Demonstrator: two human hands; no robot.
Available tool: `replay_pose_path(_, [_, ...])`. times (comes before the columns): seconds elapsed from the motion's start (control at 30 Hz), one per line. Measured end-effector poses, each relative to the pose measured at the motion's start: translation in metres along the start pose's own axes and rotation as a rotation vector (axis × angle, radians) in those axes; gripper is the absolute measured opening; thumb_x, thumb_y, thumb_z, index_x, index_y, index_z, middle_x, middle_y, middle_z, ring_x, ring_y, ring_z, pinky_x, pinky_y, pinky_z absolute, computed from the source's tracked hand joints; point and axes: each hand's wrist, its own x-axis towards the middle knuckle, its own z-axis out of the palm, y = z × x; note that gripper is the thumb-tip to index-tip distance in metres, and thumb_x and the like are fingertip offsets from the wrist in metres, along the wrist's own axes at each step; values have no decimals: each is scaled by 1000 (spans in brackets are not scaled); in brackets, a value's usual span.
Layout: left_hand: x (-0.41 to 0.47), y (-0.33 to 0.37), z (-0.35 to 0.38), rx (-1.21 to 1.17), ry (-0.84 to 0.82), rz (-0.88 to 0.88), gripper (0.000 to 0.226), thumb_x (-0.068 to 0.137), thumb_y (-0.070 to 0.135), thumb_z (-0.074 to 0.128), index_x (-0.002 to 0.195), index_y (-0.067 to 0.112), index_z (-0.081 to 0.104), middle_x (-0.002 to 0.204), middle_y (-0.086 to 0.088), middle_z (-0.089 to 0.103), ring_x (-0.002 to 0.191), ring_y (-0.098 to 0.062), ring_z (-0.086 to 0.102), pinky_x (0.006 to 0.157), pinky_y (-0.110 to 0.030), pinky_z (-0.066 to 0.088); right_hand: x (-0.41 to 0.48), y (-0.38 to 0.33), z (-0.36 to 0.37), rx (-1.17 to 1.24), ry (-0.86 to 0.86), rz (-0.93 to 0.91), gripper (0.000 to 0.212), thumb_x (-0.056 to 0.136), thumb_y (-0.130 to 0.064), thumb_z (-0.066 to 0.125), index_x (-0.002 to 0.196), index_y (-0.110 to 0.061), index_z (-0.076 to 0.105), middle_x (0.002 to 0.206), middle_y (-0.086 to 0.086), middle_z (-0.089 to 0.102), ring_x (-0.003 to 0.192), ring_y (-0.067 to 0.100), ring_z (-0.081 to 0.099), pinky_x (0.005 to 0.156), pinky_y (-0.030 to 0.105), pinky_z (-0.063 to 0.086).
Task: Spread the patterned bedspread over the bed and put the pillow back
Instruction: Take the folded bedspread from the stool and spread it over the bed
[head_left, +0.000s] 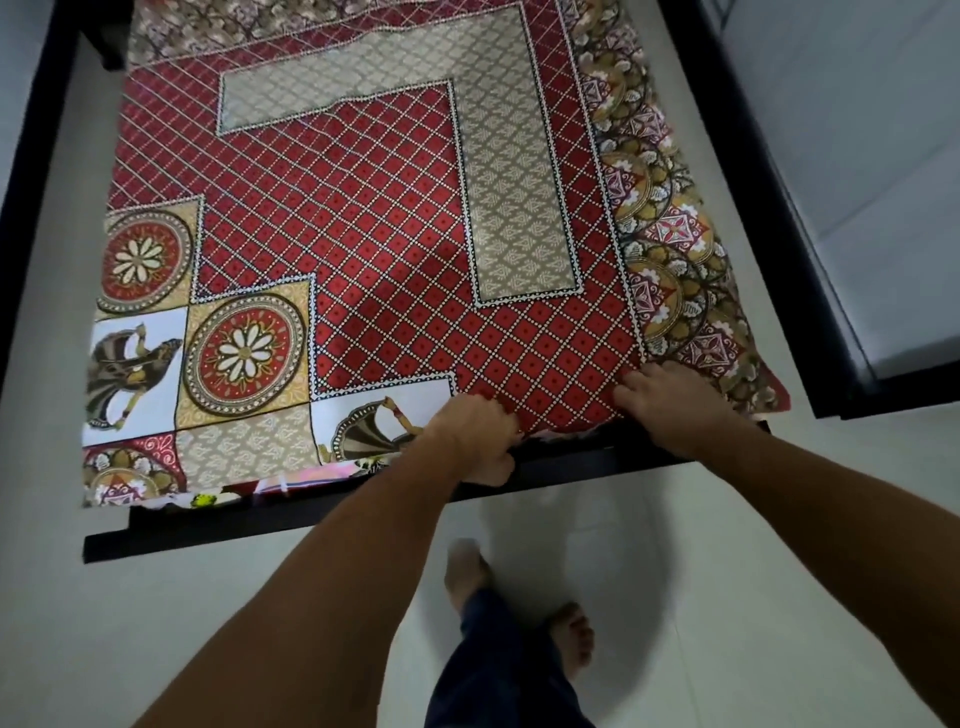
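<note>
The patterned bedspread, red lattice with beige panels, round medallions and dancer figures, lies flat over the bed and reaches its near edge. My left hand curls over that near edge and grips the cloth against the black bed frame. My right hand presses down on the bedspread's near right corner, fingers bent into the fabric. No pillow is in view.
The black bed frame runs along the near edge and both sides. A black-framed panel stands close to the bed's right side. Pale tiled floor surrounds the bed; my bare feet stand just below the frame.
</note>
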Motion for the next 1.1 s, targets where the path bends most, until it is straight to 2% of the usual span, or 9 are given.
replay_pose_path(0.1, [6,-7,-9,-32,208,55,31,91,43,42,96,18,60,88,-2,66,76,-25,63,70,-34,54,-3,27,-11,215,252,158,35,71,-26,69,102,-14,60,96,9,60,86,29,57,78,40,52])
replay_pose_path(0.2, [25,-9,-19,-187,466,-36,27,94,39,40,94,17,54,84,0,60,73,-23,60,60,-29,43,-13,53,-17,512,505,775,45,84,-37,55,118,-7,54,113,20,55,101,37,53,85,46,46])
replay_pose_path(0.33, [51,-2,-33,-277,530,-101,30,99,41,34,101,17,52,89,0,56,81,-20,55,65,-33,45,-13,91,32,1124,119,1564,82,89,-64,32,143,-4,44,145,26,45,129,45,47,109,55,37])
replay_pose_path(0.43, [67,4,-46,-217,510,-14,31,100,42,34,104,17,52,91,-1,56,85,-21,56,67,-33,45,-10,108,68,1389,-17,1496,87,83,-65,33,136,0,53,137,27,55,119,44,57,103,53,48])
replay_pose_path(0.57, [93,14,-67,-127,534,27,32,99,42,35,107,16,53,99,-4,60,91,-23,54,75,-37,48,-20,111,44,1156,121,1476,46,96,-35,52,115,6,63,118,29,64,107,44,62,81,38,49])
replay_pose_path(0.73, [126,34,-83,-149,581,-95,39,98,45,34,119,18,53,119,-6,58,109,-24,50,90,-42,46,-36,105,56,1184,202,1511,35,98,-27,54,105,4,68,108,26,67,104,43,63,75,34,42])
replay_pose_path(0.87, [146,56,-94,-143,460,-116,63,102,52,23,153,15,27,161,-11,24,150,-29,13,119,-51,21,-32,94,84,1541,167,1600,46,95,-35,50,121,1,64,116,23,65,103,37,61,77,32,42])
replay_pose_path(0.97, [166,68,-101,-148,419,-170,70,102,57,14,159,17,8,166,-9,2,152,-26,-9,123,-50,7,-23,111,104,1920,57,1516,68,79,-61,53,125,-11,64,115,14,68,99,30,64,84,35,53])
replay_pose_path(1.1, [202,93,-123,-163,411,-265,73,100,62,8,159,20,-2,165,-8,-10,150,-26,-19,122,-52,1,-33,139,120,1542,139,1255,34,95,-41,56,100,-13,74,99,10,73,90,29,68,81,38,57])
